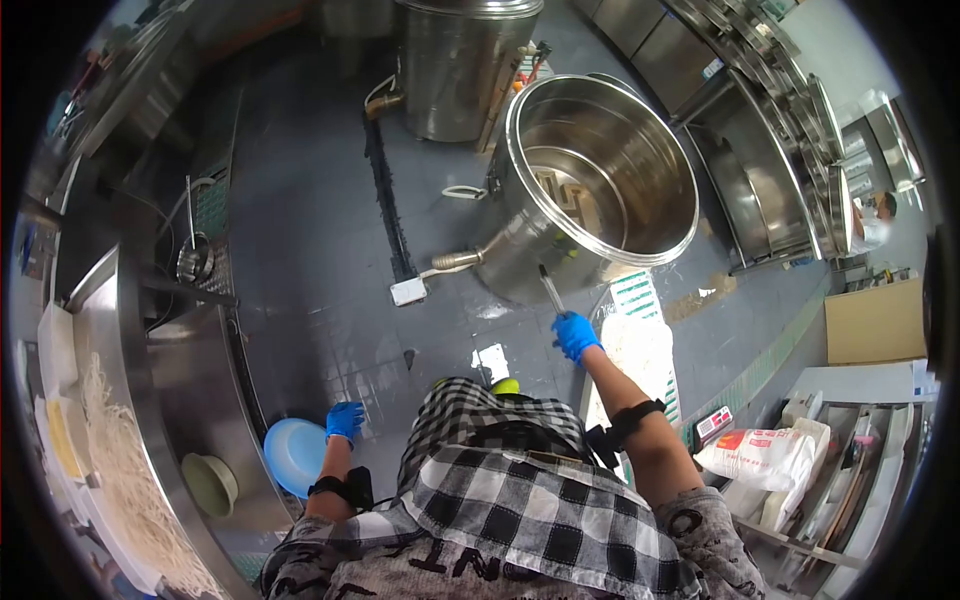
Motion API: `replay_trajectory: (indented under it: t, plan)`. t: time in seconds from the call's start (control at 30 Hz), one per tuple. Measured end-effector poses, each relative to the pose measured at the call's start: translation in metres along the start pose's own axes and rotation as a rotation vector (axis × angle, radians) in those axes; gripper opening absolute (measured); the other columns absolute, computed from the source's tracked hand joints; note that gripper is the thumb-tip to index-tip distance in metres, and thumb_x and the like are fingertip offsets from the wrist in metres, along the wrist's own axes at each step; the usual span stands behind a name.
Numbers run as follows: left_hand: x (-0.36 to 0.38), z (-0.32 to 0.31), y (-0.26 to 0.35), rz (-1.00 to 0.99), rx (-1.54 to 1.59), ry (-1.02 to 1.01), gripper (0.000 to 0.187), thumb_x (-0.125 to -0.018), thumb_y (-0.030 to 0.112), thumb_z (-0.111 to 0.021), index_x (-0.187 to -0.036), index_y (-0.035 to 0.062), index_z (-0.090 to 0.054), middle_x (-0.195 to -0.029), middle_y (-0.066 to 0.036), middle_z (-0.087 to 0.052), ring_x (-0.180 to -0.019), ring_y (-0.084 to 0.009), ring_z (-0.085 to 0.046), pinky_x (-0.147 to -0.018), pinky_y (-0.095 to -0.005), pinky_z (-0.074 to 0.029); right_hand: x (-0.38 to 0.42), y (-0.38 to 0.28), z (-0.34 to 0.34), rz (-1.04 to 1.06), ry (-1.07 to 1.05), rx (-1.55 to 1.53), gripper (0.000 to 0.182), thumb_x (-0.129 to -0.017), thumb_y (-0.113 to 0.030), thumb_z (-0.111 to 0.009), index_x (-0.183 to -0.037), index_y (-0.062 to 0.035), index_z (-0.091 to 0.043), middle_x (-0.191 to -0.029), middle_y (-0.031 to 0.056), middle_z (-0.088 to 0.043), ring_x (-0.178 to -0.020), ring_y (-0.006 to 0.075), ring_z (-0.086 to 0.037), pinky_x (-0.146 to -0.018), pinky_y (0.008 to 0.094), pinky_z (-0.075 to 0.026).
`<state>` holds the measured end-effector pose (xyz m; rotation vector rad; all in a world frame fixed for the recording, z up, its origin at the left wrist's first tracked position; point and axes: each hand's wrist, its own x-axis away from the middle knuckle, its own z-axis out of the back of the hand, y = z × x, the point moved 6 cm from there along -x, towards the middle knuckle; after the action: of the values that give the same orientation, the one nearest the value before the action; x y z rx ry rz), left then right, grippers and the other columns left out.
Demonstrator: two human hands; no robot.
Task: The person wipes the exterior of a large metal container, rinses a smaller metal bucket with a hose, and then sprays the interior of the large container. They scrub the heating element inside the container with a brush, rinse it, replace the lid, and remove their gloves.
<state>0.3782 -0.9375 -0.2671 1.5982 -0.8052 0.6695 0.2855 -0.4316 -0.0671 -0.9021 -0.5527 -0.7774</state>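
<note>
My right hand, in a blue glove, is closed around a slim grey stick-like tool with a dark tip. The tool points up at the outer wall of a large open steel pot. A metal heating element lies at the bottom of the pot. In the same kind of glove, my left hand hangs low at the left, fingers apart, with nothing visible in it. Right by its wrist is the rim of a light blue plastic basin.
Behind stands a second steel pot. A pipe fitting and white box jut from the near pot. Noodles fill a tray at left, near a green bowl. A white sack lies on the right-hand rack.
</note>
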Motion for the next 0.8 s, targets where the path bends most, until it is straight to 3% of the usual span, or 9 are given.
replay_trajectory:
  t: [0.07,0.13,0.2,0.23,0.3,0.5,0.6,0.67,0.8]
  plan:
    - [0.004,-0.016,0.025,-0.177,-0.307,0.044,0.035,-0.077,0.029,-0.032,-0.087,0.0050,-0.055,-0.078,-0.005,-0.058,-0.055,-0.0149,-0.050,-0.042,-0.0266,-0.036,-0.064,0.000,-0.016,0.460,0.067,0.296,0.017,-0.078,-0.018,-0.043,-0.077,-0.0033,-0.050,-0.057,0.0117,-0.053,-0.043,0.0215,-0.052,-0.040,0.0319,-0.042]
    - [0.007,-0.035,0.044,-0.351,-0.613,0.090,0.036,-0.077,0.031,-0.032,-0.087,0.0053,-0.055,-0.078,-0.005,-0.058,-0.055,-0.0151,-0.050,-0.042,-0.0265,-0.036,-0.035,-0.053,-0.009,0.511,0.098,0.323,0.023,-0.077,-0.022,-0.045,-0.083,-0.0001,-0.051,-0.074,0.0230,-0.055,-0.070,0.0350,-0.054,-0.060,0.0394,-0.044]
    - [-0.001,-0.041,0.039,0.061,0.010,0.116,0.038,-0.076,0.032,-0.032,-0.088,0.0050,-0.055,-0.077,-0.006,-0.058,-0.056,-0.0159,-0.051,-0.043,-0.0272,-0.037,-0.054,-0.070,-0.012,0.561,0.157,0.361,0.023,-0.077,-0.021,-0.045,-0.083,-0.0002,-0.051,-0.074,0.0233,-0.055,-0.070,0.0345,-0.055,-0.061,0.0392,-0.045]
    - [0.001,-0.050,0.050,0.052,-0.004,0.116,0.038,-0.076,0.032,-0.032,-0.088,0.0050,-0.055,-0.077,-0.006,-0.058,-0.056,-0.0159,-0.051,-0.043,-0.0272,-0.037,-0.059,-0.077,-0.009,0.611,0.218,0.415,0.023,-0.077,-0.021,-0.046,-0.084,-0.0003,-0.051,-0.074,0.0235,-0.054,-0.069,0.0339,-0.055,-0.062,0.0389,-0.045]
    - [0.007,-0.072,0.056,0.176,0.154,-0.025,0.025,-0.077,0.023,-0.041,-0.086,0.0066,-0.057,-0.077,-0.008,-0.058,-0.059,-0.0157,-0.052,-0.048,-0.0288,-0.041,-0.037,-0.088,0.007,0.558,0.191,0.322,0.024,-0.077,-0.021,-0.045,-0.086,0.0001,-0.051,-0.072,0.0229,-0.055,-0.068,0.0332,-0.055,-0.061,0.0383,-0.045]
    - [-0.012,-0.107,0.082,0.095,-0.108,0.050,0.027,-0.076,0.026,-0.043,-0.088,0.0063,-0.057,-0.077,-0.005,-0.058,-0.061,-0.0161,-0.053,-0.052,-0.0277,-0.042,0.038,-0.079,0.104,0.350,-0.099,-0.097,0.025,-0.077,-0.018,-0.044,-0.096,-0.0028,-0.049,-0.068,0.0192,-0.054,-0.061,0.0300,-0.056,-0.059,0.0366,-0.045]
    - [-0.002,-0.158,0.127,-0.040,-0.301,0.097,0.026,-0.076,0.026,-0.046,-0.088,0.0059,-0.057,-0.078,-0.005,-0.058,-0.064,-0.0155,-0.054,-0.055,-0.0279,-0.043,-0.004,-0.058,0.170,0.752,0.035,-0.022,0.026,-0.076,-0.019,-0.050,-0.099,-0.0051,-0.050,-0.065,0.0158,-0.053,-0.056,0.0241,-0.055,-0.053,0.0324,-0.045]
    - [-0.003,-0.199,0.162,-0.112,-0.441,0.165,0.026,-0.076,0.026,-0.047,-0.088,0.0057,-0.057,-0.078,-0.006,-0.058,-0.065,-0.0149,-0.054,-0.057,-0.0278,-0.044,0.009,-0.076,0.217,0.475,-0.027,-0.120,0.027,-0.077,-0.020,-0.049,-0.093,0.0022,-0.052,-0.062,0.0148,-0.053,-0.057,0.0182,-0.055,-0.052,0.0296,-0.045]
    - [-0.037,-0.260,0.212,-0.222,-0.427,0.107,0.024,-0.077,0.025,-0.048,-0.087,0.0049,-0.057,-0.077,-0.005,-0.058,-0.060,-0.0113,-0.053,-0.048,-0.0216,-0.041,-0.006,-0.117,0.236,0.515,-0.229,0.242,0.028,-0.077,-0.019,-0.047,-0.092,0.0036,-0.053,-0.067,0.0158,-0.055,-0.059,0.0199,-0.057,-0.054,0.0302,-0.047]
